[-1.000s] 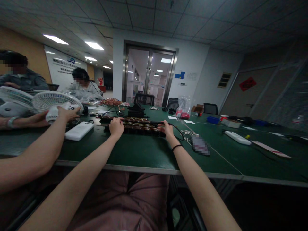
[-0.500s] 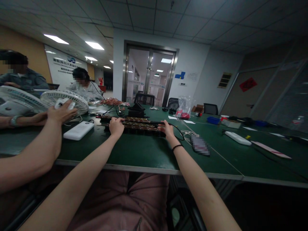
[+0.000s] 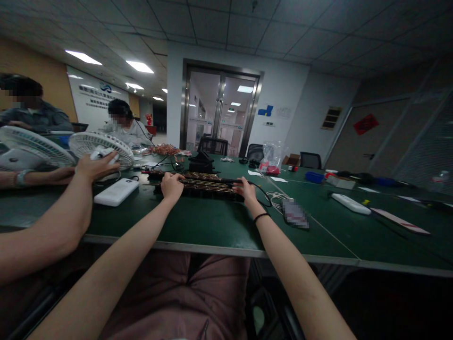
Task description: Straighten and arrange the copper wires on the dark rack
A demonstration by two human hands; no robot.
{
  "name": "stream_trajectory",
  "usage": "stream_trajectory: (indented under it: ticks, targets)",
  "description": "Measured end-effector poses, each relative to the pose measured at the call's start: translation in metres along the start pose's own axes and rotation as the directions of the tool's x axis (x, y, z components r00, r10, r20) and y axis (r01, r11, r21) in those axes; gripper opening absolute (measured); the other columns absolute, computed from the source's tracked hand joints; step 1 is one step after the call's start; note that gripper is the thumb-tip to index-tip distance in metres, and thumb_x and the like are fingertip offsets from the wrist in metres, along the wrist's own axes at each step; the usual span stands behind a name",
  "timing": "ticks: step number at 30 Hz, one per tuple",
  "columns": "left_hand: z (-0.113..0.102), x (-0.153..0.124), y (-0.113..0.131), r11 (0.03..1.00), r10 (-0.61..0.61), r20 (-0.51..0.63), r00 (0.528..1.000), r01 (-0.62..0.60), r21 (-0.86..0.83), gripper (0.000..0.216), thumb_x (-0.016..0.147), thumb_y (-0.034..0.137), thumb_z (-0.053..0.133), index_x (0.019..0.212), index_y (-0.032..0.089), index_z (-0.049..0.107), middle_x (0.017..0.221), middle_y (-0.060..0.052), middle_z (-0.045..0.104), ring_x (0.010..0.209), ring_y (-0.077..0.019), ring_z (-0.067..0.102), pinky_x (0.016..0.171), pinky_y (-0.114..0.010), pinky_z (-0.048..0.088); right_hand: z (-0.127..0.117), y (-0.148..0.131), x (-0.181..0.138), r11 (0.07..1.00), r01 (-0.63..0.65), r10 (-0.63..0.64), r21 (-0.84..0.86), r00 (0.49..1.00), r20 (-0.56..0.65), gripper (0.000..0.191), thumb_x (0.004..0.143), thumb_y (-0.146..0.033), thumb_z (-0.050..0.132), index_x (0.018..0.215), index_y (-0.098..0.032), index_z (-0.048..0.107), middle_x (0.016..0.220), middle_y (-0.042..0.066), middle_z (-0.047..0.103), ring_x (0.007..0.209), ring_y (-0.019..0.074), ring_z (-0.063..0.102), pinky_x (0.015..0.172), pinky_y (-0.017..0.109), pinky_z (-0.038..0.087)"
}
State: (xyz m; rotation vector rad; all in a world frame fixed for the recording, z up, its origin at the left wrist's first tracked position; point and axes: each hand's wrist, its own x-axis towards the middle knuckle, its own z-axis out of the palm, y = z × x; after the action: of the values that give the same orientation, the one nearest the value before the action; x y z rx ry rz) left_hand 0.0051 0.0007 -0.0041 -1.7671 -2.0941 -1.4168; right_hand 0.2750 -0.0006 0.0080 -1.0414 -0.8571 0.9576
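A row of long, thin dark rods with gold-coloured bands (image 3: 208,182) lies crosswise on a black base in front of me. Near their left part, my left hand (image 3: 172,187) is closed, its fingertips pressed onto the rods. My right hand (image 3: 247,192) is at the other end, with thumb and fingers bent around a rod's black end. The exact grip of either hand is partly hidden. A black cable (image 3: 264,192) curves away beside my right hand. Just behind the rods stands a black object (image 3: 201,163) whose kind I cannot make out.
A white power bank (image 3: 116,191) lies to my left, near a co-worker's hands at a white fan (image 3: 106,144). Right of me are a blurred-out phone-like device (image 3: 295,213) with a coiled white cable, another white block (image 3: 350,203) and a clear plastic bag (image 3: 272,158).
My hands and the rods stay almost where they were. At the left, the co-worker's hand and the fan head have shifted slightly to the right.
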Motion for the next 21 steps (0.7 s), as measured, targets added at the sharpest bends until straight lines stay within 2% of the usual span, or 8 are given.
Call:
stream_trajectory:
  ticks: [10, 15, 21]
  targets:
    - [0.0015, 0.0003, -0.0019, 1.000, 0.003, -0.002, 1.000, -0.003, -0.004, 0.029, 0.076, 0.011, 0.048, 0.087, 0.024, 0.072, 0.098, -0.008, 0.053, 0.097, -0.0239, 0.054, 0.083, -0.034, 0.044, 0.0005, 0.0012, 0.0001, 1.000, 0.000, 0.000, -0.005, 1.000, -0.014, 0.018, 0.090, -0.025, 0.048, 0.086, -0.012, 0.061, 0.061, 0.003, 0.068, 0.043, 0.0105, 0.061, 0.044, 0.019, 0.049]
    - [0.0016, 0.0002, -0.0028, 0.999, 0.047, -0.023, 0.999, -0.046, 0.017, 0.035, 0.078, 0.010, 0.046, 0.097, 0.025, 0.071, 0.101, -0.008, 0.056, 0.098, -0.0237, 0.054, 0.083, -0.034, 0.044, -0.0001, 0.0017, 0.0015, 1.000, -0.002, 0.002, -0.010, 1.000, -0.013, 0.019, 0.090, -0.024, 0.047, 0.085, -0.013, 0.061, 0.060, 0.002, 0.068, 0.044, 0.0106, 0.061, 0.044, 0.019, 0.049]
    - [0.0020, 0.0008, -0.0024, 0.996, 0.070, -0.010, 0.997, -0.070, 0.051, 0.032, 0.083, 0.015, 0.044, 0.101, 0.024, 0.070, 0.100, -0.008, 0.060, 0.096, -0.0239, 0.056, 0.081, -0.034, 0.044, -0.0001, 0.0018, 0.0011, 1.000, -0.003, 0.003, -0.011, 1.000, -0.015, 0.019, 0.090, -0.026, 0.049, 0.085, -0.013, 0.061, 0.060, 0.003, 0.068, 0.043, 0.0098, 0.060, 0.043, 0.018, 0.049]
